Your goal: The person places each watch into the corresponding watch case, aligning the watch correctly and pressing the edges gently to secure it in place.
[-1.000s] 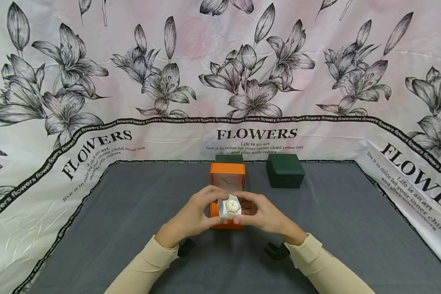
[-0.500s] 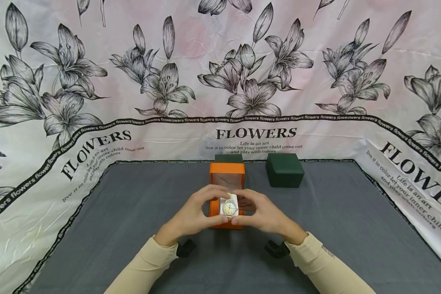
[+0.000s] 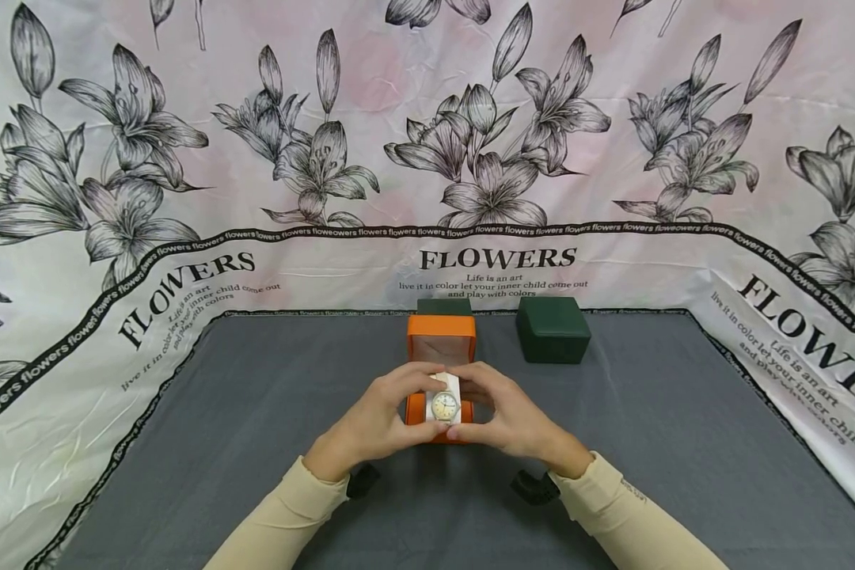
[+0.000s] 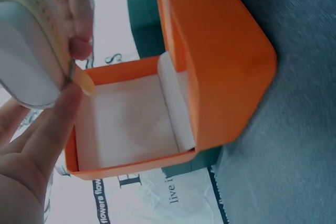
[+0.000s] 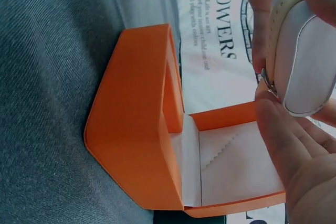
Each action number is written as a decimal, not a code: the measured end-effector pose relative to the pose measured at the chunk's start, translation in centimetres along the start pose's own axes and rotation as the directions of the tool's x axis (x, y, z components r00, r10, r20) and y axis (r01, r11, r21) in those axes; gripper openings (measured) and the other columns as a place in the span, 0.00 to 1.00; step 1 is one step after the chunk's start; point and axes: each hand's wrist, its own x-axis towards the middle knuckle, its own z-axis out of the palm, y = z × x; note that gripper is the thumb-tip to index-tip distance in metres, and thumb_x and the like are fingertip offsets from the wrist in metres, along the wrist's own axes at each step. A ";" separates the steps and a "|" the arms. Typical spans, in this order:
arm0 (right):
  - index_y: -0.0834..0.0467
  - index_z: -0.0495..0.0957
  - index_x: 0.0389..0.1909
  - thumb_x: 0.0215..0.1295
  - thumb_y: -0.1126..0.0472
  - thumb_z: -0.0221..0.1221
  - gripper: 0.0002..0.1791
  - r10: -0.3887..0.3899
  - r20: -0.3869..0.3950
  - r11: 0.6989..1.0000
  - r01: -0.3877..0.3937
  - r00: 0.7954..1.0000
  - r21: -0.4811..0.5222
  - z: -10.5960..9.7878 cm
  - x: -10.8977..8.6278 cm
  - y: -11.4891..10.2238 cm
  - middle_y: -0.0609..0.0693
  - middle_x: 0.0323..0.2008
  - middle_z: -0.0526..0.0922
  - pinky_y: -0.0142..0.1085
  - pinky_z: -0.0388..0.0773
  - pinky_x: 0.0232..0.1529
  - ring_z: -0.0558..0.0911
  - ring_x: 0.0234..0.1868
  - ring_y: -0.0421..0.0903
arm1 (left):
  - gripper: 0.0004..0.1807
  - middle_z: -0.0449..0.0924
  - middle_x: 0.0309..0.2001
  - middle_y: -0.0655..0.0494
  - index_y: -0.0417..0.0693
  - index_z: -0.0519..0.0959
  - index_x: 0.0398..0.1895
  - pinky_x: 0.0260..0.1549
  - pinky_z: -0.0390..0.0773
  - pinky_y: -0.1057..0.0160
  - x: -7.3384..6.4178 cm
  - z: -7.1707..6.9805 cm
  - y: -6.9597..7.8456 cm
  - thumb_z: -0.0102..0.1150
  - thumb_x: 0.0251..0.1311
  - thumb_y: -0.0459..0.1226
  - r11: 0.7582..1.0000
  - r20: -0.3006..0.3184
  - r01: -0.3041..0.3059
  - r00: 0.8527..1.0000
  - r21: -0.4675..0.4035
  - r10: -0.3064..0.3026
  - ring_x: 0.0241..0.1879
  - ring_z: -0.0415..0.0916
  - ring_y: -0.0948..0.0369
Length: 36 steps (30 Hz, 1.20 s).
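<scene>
A wristwatch [image 3: 444, 406] with a pale round dial and cream strap is wrapped round a white cushion [image 4: 23, 59]. My left hand [image 3: 370, 416] and right hand [image 3: 520, 419] hold it together from both sides, thumbs along its near edge. Beneath the cushion, in both wrist views, fingertips touch the strap [image 5: 281, 22] near its metal buckle [image 5: 268, 81]; the strap's tail [image 4: 84, 81] sticks out in the left wrist view. Behind and below the hands stands an orange watch box [image 4: 236, 51], its lid raised and its lining white. In the head view the hands partly hide this box.
A dark green box [image 3: 553, 332] stands at the back right, closed. Another green box [image 3: 445, 306] shows behind the orange lid. Grey cloth [image 3: 278, 396] covers the table, and a flower-printed sheet [image 3: 356, 273] rises behind it.
The watch was tilted and turned to the right a second ago; its dial now faces me more squarely and sits slightly lower and further left. Both hands keep hold; the boxes stay put.
</scene>
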 end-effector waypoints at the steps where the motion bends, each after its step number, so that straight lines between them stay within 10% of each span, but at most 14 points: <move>1: 0.50 0.65 0.66 0.54 0.53 0.70 0.39 -0.007 -0.004 1.000 0.007 1.000 -0.010 0.0 0.0 -0.1 0.45 0.54 0.70 0.37 0.73 0.57 0.75 0.57 0.43 | 0.19 0.71 0.60 0.52 0.52 0.76 0.51 0.50 0.77 0.59 0.0 0.0 0.0 0.66 0.57 0.42 1.000 0.003 0.000 1.000 0.006 0.000 0.57 0.71 0.58; 9: 0.61 0.65 0.64 0.50 0.63 0.72 0.40 -0.102 -0.030 0.992 0.099 0.994 -0.081 0.1 0.1 -1.9 0.52 0.56 0.69 0.44 0.73 0.57 0.73 0.57 0.47 | 0.20 0.70 0.61 0.53 0.53 0.75 0.52 0.50 0.77 0.60 -0.1 0.2 -0.5 0.67 0.56 0.42 0.999 -0.009 0.025 1.000 -0.035 -0.025 0.56 0.72 0.59; 22: 0.55 0.64 0.66 0.52 0.51 0.71 0.41 -0.202 -0.019 0.940 0.188 0.979 -0.285 0.0 -0.3 0.4 0.48 0.60 0.67 0.39 0.74 0.56 0.71 0.57 0.45 | 0.20 0.70 0.61 0.52 0.52 0.75 0.53 0.49 0.78 0.60 -0.2 0.8 -1.5 0.66 0.57 0.41 1.000 -0.008 0.019 1.000 -0.020 -0.019 0.54 0.73 0.59; 36: 0.51 0.64 0.66 0.52 0.51 0.71 0.41 -0.169 -0.040 0.974 0.161 0.985 -0.160 0.2 -0.2 0.1 0.42 0.57 0.68 0.39 0.76 0.54 0.74 0.56 0.42 | 0.18 0.72 0.59 0.48 0.50 0.77 0.48 0.46 0.79 0.61 0.1 0.9 -0.4 0.69 0.54 0.36 0.997 -0.092 0.003 0.996 -0.078 -0.010 0.54 0.73 0.57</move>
